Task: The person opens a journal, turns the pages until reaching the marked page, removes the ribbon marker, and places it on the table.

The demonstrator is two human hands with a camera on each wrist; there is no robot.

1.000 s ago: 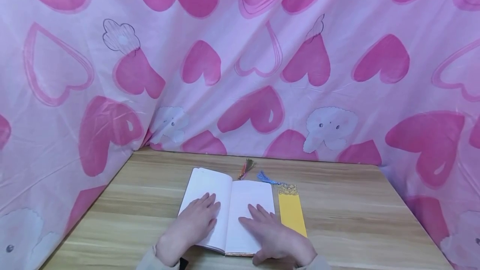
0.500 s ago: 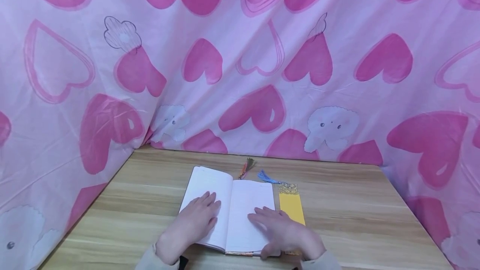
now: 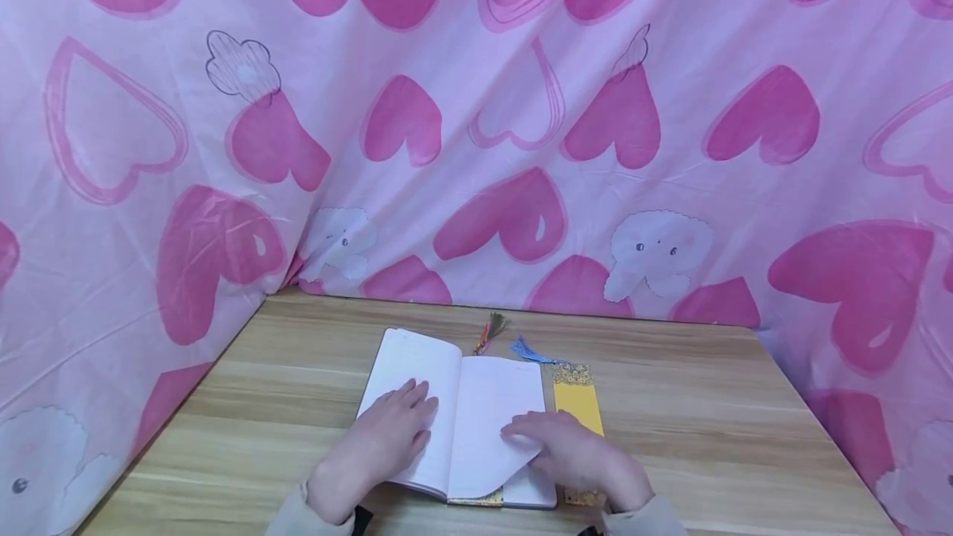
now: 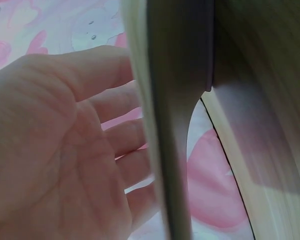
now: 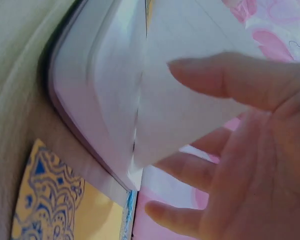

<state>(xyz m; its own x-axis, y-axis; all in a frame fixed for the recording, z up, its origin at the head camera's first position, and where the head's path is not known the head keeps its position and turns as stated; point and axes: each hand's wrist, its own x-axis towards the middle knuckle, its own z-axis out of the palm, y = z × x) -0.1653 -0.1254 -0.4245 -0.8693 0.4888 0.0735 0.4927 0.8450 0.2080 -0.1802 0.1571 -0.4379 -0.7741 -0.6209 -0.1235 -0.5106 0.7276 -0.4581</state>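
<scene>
A notebook [image 3: 417, 362] lies spread open on the table. My left hand [image 3: 383, 441] rests on its left page with the fingers straight; in the left wrist view that hand [image 4: 85, 145] lies against the notebook's side [image 4: 165, 125]. My right hand [image 3: 581, 453] pinches the lower right corner of the right page [image 3: 491, 404] and holds it raised and bent. Thumb and fingers of the right hand [image 5: 260, 135] lie on opposite faces of the page [image 5: 185, 110]. Under it shows the patterned end of a bookmark [image 3: 482, 500].
A yellow bookmark [image 3: 577, 404] with a blue tassel [image 3: 530, 351] lies right of the notebook, partly behind my right hand. Another tassel [image 3: 490, 333], orange and green, sticks out past the notebook's top. Pink heart-print cloth [image 3: 476, 147] hangs around the wooden table [image 3: 707, 428].
My right hand has slid right to the page's edge and lifted its lower corner, baring the patterned bookmark end and the page beneath. The left hand stays on the left page.
</scene>
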